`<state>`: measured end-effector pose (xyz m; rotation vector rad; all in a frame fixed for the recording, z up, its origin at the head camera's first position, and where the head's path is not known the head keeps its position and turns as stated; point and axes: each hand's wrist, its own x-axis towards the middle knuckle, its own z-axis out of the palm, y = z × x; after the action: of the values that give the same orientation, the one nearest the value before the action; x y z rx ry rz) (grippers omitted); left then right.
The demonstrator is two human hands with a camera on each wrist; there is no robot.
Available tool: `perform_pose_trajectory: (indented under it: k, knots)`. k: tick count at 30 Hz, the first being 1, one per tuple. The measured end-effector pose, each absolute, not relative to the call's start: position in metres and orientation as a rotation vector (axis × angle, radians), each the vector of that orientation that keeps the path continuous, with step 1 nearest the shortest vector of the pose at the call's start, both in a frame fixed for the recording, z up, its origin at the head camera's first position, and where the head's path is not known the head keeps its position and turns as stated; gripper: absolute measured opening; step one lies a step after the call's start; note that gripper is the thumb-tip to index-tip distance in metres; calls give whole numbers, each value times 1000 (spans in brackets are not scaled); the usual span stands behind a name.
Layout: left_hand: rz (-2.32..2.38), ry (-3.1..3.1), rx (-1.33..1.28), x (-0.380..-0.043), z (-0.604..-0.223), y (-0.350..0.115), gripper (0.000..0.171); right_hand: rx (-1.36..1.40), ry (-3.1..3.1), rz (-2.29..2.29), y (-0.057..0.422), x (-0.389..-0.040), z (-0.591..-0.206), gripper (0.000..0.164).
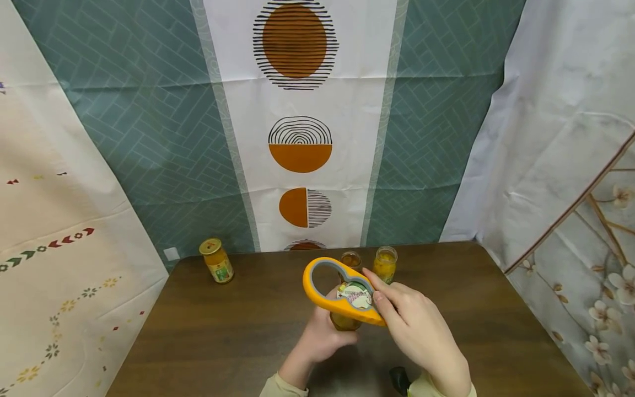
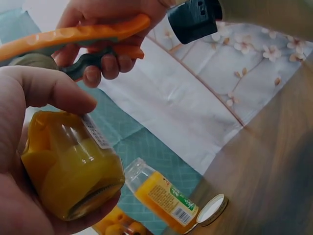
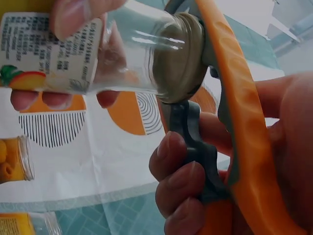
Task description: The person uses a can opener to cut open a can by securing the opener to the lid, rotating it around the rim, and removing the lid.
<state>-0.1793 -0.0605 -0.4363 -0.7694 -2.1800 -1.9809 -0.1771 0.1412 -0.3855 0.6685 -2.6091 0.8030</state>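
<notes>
My left hand (image 1: 319,337) grips a glass jar (image 2: 78,164) of yellow fruit pieces, its fingers wrapped around the labelled side. The jar is held above the table, and its metal lid (image 3: 180,58) is still on it. In my right hand (image 1: 425,326) is an orange and grey jar opener (image 1: 310,282), with fingers curled around its handle end. The lid's printed top shows through the opener's smaller opening, while the larger opening surrounds nothing. From the right wrist view, the opener's grey inner edge lies against the lid.
Behind my hands stand two lidless jars, one darker (image 1: 350,259) and one with yellow fruit (image 1: 385,264). A loose lid (image 2: 213,209) leans by a jar (image 2: 168,199) in the left wrist view. Another jar (image 1: 217,262), gold-lidded, stands at the far left of the brown table (image 1: 208,331).
</notes>
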Motion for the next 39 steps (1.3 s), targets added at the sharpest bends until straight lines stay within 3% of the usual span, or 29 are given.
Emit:
perform_pose_trajectory:
  k: [5,17,23,31,39]
  knots:
    - [-2038,-2166,-798,-179,-436,-62,74,601,-2633,779,135,-175,-385,58]
    - [-2002,-2207,-891,-182,-436,-66,77,567,-2699,730,134,-173,-382,67]
    - [-1964,-2209,-941,-187,-439,-70,76,597,-2684,728,133,-174,-383,65]
    - [-1822,-2273,-896,-202,-472,-69,88,584,-2725,758,133,-176,-385,63]
    - [-2044,-2163,-827,-203,-479,-69,81,607,-2745,731,126,-175,-387,51]
